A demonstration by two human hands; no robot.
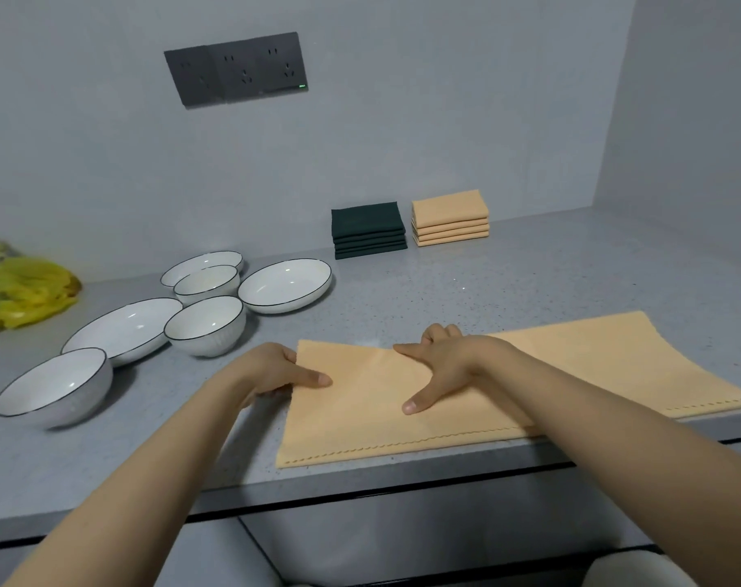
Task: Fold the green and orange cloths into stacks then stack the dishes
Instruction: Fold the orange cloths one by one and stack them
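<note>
An orange cloth (508, 383), folded into a long strip, lies along the front of the grey counter (529, 281). My left hand (275, 370) pinches its left edge, thumb on top and fingers beneath. My right hand (441, 366) presses down on the cloth's middle with thumb and index finger spread. At the back stand a stack of folded dark green cloths (368, 230) and a stack of folded orange cloths (450, 218). To the left, white dishes with dark rims sit unstacked: three bowls (55, 385) (205, 326) (206, 283) and three shallow plates (123, 328) (285, 285) (203, 260).
A yellow plastic bag (21, 290) lies at the far left against the wall. A dark socket panel (237, 69) is on the back wall. A side wall closes the counter on the right. The cloth's near edge runs close to the counter's front edge (402, 487).
</note>
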